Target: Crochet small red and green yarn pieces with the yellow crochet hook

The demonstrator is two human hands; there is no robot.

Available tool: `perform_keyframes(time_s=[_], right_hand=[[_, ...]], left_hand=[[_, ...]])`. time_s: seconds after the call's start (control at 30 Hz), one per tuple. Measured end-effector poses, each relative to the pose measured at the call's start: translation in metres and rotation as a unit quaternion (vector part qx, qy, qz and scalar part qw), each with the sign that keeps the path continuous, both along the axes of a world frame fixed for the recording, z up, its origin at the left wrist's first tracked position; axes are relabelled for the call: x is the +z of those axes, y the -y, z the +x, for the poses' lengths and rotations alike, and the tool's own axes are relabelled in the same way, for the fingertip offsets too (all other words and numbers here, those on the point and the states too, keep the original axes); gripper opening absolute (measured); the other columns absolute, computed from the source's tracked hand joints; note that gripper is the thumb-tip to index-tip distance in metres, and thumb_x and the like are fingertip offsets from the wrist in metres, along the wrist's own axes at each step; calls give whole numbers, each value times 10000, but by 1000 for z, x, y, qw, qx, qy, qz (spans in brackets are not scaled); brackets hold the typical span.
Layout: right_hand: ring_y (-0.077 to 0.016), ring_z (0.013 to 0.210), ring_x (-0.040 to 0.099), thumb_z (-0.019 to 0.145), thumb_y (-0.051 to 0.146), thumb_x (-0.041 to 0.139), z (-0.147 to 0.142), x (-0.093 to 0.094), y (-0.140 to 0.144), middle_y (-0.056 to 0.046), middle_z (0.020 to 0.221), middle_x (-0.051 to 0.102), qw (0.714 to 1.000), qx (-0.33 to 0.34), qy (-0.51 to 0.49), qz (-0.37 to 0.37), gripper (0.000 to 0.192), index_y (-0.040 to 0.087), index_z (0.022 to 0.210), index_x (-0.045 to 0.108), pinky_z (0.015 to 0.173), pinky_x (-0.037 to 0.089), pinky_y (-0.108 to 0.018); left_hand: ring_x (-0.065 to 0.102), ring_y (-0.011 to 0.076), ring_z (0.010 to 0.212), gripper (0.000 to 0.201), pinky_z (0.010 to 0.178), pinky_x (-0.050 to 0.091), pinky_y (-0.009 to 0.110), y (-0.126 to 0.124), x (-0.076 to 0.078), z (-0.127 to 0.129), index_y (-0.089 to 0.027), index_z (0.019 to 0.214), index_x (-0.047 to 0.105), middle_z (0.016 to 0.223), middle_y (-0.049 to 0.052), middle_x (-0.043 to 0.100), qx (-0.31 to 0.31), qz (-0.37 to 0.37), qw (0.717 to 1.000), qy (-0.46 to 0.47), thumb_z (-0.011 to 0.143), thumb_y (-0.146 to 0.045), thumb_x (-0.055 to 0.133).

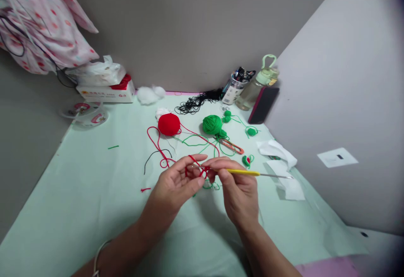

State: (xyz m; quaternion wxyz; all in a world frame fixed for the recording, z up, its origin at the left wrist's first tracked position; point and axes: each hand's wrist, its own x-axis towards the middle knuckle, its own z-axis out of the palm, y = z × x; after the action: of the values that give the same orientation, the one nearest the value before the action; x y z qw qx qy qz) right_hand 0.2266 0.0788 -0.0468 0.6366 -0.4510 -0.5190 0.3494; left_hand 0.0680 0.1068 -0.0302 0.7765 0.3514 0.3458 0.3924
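Observation:
My right hand is closed around a crochet hook with a yellow handle and metal ends. The hook's left tip reaches into red yarn between my two hands. Pinching that red yarn, my left hand has a strand running over its index finger. The small worked piece is partly covered by my fingers. Behind the left hand sits a red yarn ball, its strands looping over the table. A green yarn ball lies to its right, near an orange-handled cutter.
Small green pieces and a red-green piece lie on the right. Crumpled white paper is by the wall. At the back stand a bottle, phone, pen cup, black yarn, stuffing and a tissue box.

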Motion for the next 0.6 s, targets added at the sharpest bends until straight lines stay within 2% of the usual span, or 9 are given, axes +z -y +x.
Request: perform_keyframes(time_s=[0.07, 0.17, 0.27, 0.33, 0.4, 0.5, 0.6], right_hand=[[-163, 802, 703, 1028, 253, 645, -1, 2, 1, -45, 962, 800, 999, -2, 23, 23, 177, 281, 1040, 819, 648, 582, -267], [-187, 909, 737, 1027, 171, 620, -2, 2, 6, -53, 1011, 792, 992, -8, 106, 66, 243, 298, 1116, 808, 710, 623, -294], [-212, 1038, 738, 992, 84, 639, -2, -5, 14, -87, 1196, 765, 957, -32, 263, 122, 404, 320, 1298, 757, 829, 642, -346], [-222, 1083, 729, 973, 59, 654, -2, -8, 18, -100, 1277, 741, 934, -48, 320, 153, 491, 332, 1377, 712, 860, 641, -357], [-213, 1052, 734, 980, 70, 648, -1, -9, 17, -85, 1233, 753, 947, -51, 279, 150, 473, 340, 1362, 721, 823, 645, -338], [-168, 865, 741, 1024, 128, 603, -1, -5, 11, -47, 1081, 770, 988, -49, 116, 93, 336, 328, 1227, 780, 727, 636, -306], [-135, 741, 722, 1048, 189, 589, -1, -2, 5, -26, 995, 765, 998, -46, -10, 46, 252, 304, 1122, 801, 681, 618, -291]], left_hand=[[661, 170, 955, 310, 910, 505, 280, -3, 0, -1, -267, 1194, 803, 939, 14, 706, 7, -8, 1000, 3, 889, -319, 823], [662, 158, 906, 323, 901, 504, 276, -3, -2, 1, -251, 1163, 816, 896, 10, 714, 28, -26, 999, 21, 860, -354, 858], [656, 140, 861, 471, 867, 510, 263, 1, -4, 6, -262, 1220, 792, 860, -7, 713, 34, -69, 996, 53, 776, -327, 937], [664, 136, 861, 537, 874, 513, 261, 3, -4, 8, -266, 1267, 771, 852, -8, 715, 20, -108, 991, 78, 764, -312, 950], [662, 119, 819, 516, 865, 514, 250, 3, -2, 8, -255, 1247, 784, 841, -10, 709, 5, -135, 986, 98, 760, -277, 951], [633, 86, 734, 429, 826, 512, 221, -2, 2, 6, -232, 1165, 828, 808, -21, 681, 2, -141, 983, 116, 753, -230, 947], [617, 81, 713, 379, 790, 505, 196, -7, 3, 2, -229, 1126, 849, 748, -28, 648, 5, -130, 985, 116, 759, -251, 942]])
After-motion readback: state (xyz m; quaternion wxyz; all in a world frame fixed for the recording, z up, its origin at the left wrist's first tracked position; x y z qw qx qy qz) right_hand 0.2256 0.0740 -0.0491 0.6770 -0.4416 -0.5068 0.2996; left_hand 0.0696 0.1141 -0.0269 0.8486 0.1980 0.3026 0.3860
